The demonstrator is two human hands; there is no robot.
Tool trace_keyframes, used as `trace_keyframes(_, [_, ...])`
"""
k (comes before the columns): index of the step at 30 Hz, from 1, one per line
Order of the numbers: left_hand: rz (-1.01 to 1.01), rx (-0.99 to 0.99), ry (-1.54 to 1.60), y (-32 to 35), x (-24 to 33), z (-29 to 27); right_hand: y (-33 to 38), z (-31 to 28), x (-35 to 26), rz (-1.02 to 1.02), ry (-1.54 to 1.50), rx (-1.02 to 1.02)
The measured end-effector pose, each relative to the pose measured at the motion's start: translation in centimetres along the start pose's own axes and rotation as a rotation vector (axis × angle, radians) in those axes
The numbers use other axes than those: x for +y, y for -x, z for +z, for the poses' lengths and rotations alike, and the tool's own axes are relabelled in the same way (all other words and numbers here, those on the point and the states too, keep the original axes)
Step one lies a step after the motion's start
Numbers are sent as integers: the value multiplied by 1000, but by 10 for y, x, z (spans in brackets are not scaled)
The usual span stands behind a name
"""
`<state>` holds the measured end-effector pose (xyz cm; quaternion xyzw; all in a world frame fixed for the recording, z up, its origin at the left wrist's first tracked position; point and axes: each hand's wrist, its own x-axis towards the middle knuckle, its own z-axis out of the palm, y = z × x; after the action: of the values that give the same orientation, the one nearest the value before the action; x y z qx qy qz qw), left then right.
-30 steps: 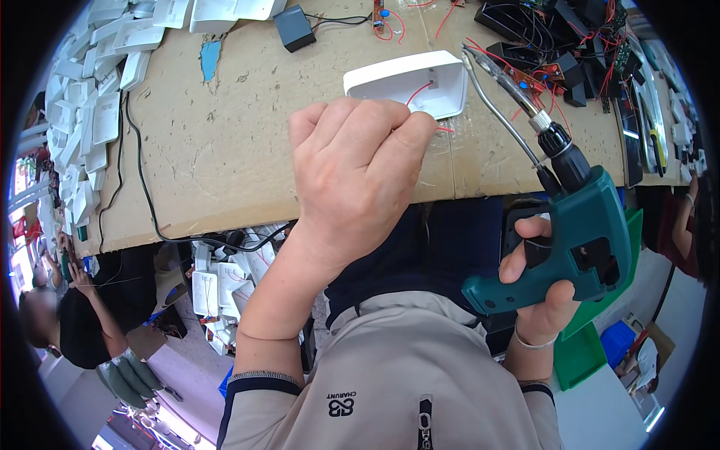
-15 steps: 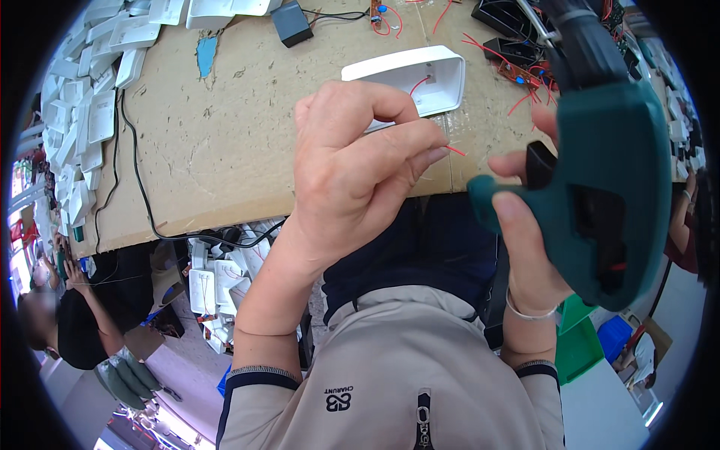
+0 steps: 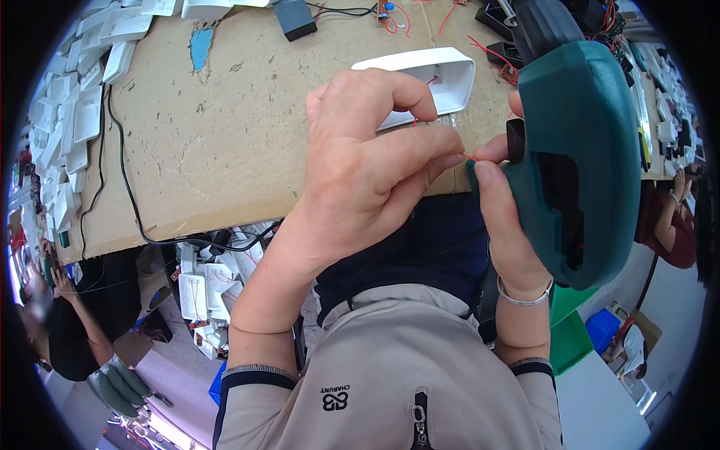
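the table is topped with tan cardboard [image 3: 225,135], scuffed and pitted, with a ragged blue patch [image 3: 200,49] torn into it toward the far side. a smooth white plastic shell [image 3: 420,61], shallow, hollow and round-cornered, lies on it just beyond the left hand [image 3: 360,157], its open face toward the person. that hand is mostly closed, thumb and forefinger pinched on a thin red wire [image 3: 469,157], the other fingers loosely curled above. the wire's short end pokes out past the pinch, over the table's near edge, and meets the fingertips of the right hand [image 3: 513,232]. the right hand is wrapped round a chunky dark green tool [image 3: 600,150], pistol-shaped, matt and moulded, with a black trigger and a deep slot in its side; its thumb and forefinger come together at the wire, though i can't tell whether they grip it or only touch. the tool's ribbed black barrel runs up to the far edge of what i can see, so its tip is lost. the left hand covers part of the shell, and the wire's path behind those fingers is hidden.
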<state>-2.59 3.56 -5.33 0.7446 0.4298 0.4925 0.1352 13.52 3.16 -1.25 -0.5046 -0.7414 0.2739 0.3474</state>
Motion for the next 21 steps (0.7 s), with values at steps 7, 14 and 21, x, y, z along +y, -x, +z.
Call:
trace_keyframes(7, [44,-19,-125,1,8,1,6,4,19,-19,80,177])
trace_keyframes(14, [143,233,-310,3,-9,17,5,-19,-5,182,-216,204])
trace_keyframes(21, [11,123,-570,-6,-2,13,52,-46,22,195,-484,185])
